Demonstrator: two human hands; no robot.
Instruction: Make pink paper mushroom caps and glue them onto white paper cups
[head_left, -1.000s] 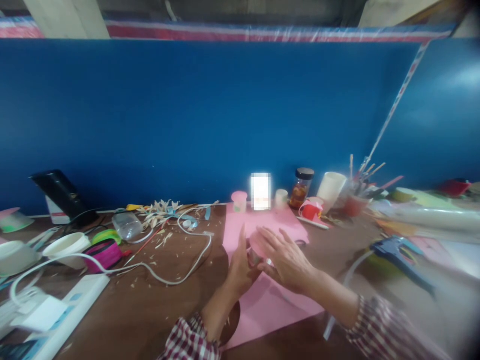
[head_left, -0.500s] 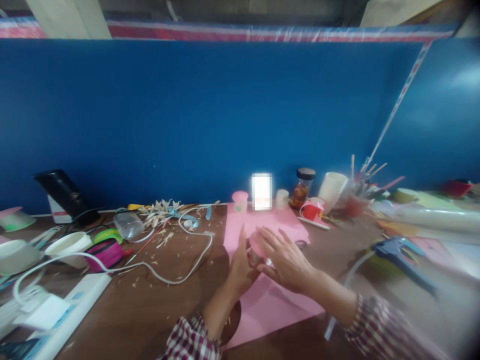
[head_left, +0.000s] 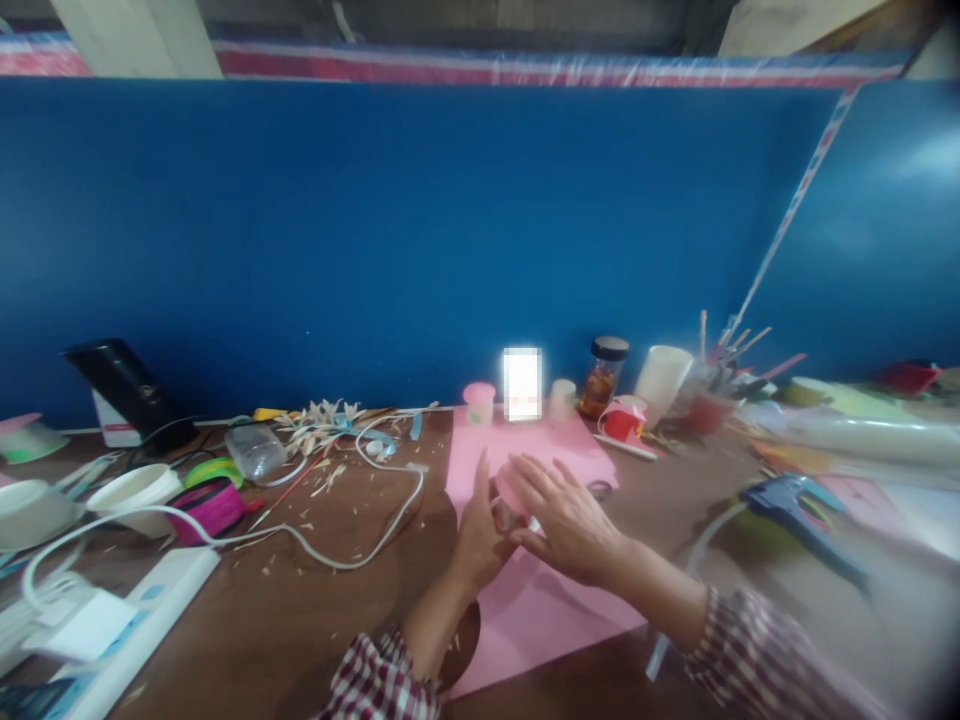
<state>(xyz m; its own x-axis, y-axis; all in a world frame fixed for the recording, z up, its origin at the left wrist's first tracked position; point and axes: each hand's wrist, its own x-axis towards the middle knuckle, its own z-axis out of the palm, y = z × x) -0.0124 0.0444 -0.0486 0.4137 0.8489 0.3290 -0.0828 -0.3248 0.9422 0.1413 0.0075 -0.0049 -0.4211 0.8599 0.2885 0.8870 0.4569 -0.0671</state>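
Note:
My left hand (head_left: 484, 525) is wrapped round the side of a small white paper cup (head_left: 507, 515), which is mostly hidden by my fingers. A round pink paper disc (head_left: 511, 488) lies on top of it. My right hand (head_left: 566, 520) rests over the disc with its fingers stretched out flat, its thumb close to the cup's side. Beneath both hands is a sheet of pink paper (head_left: 547, 630). Behind them stand a similar cup with a pink top (head_left: 480, 405) and a small pale cup (head_left: 562, 400).
A glue gun (head_left: 802, 525) lies to the right. At the back are a blurred bright phone (head_left: 523, 385), a dark-lidded jar (head_left: 602, 378) and a pot of brushes (head_left: 711, 405). Left are a white cable (head_left: 352, 565), a power strip (head_left: 142, 630) and pink tape (head_left: 206, 510).

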